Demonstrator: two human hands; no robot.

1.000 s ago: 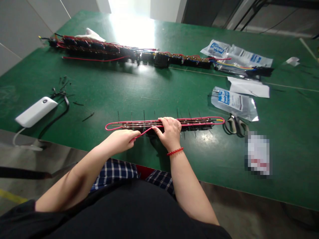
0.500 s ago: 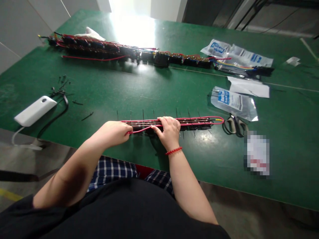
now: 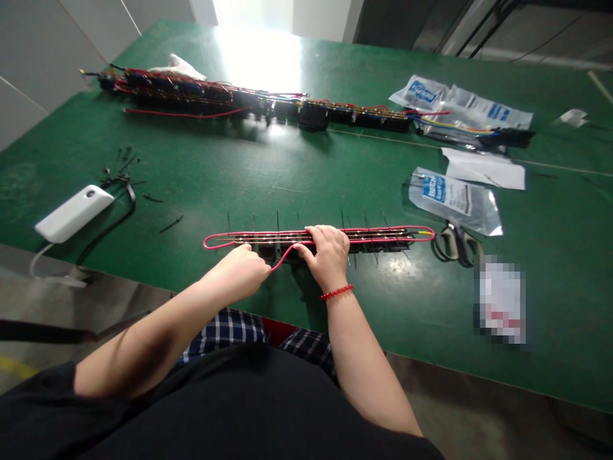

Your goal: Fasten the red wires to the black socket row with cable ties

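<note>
A long black strip [image 3: 383, 241] with several thin upright ties lies near the table's front edge. Along it runs a red wire [image 3: 218, 236], looped past both ends of the strip. My left hand [image 3: 243, 271] is closed on a section of the red wire in front of the strip's left part; its fingertips are hidden. My right hand [image 3: 325, 252] grips the strip and wire near the middle, fingers over the top and thumb at the front. Between my hands the wire slants down toward my left hand.
A larger wired assembly [image 3: 313, 116] lies across the back of the green table [image 3: 215, 166]. Scissors [image 3: 457, 244] and plastic bags [image 3: 454, 198] are at the right. A white device [image 3: 74, 214] and black ties [image 3: 125, 167] sit at the left.
My left hand has moved right and toward the table's front edge with the wire. The left loop of red wire is now uncovered. My right hand remains on the strip.
</note>
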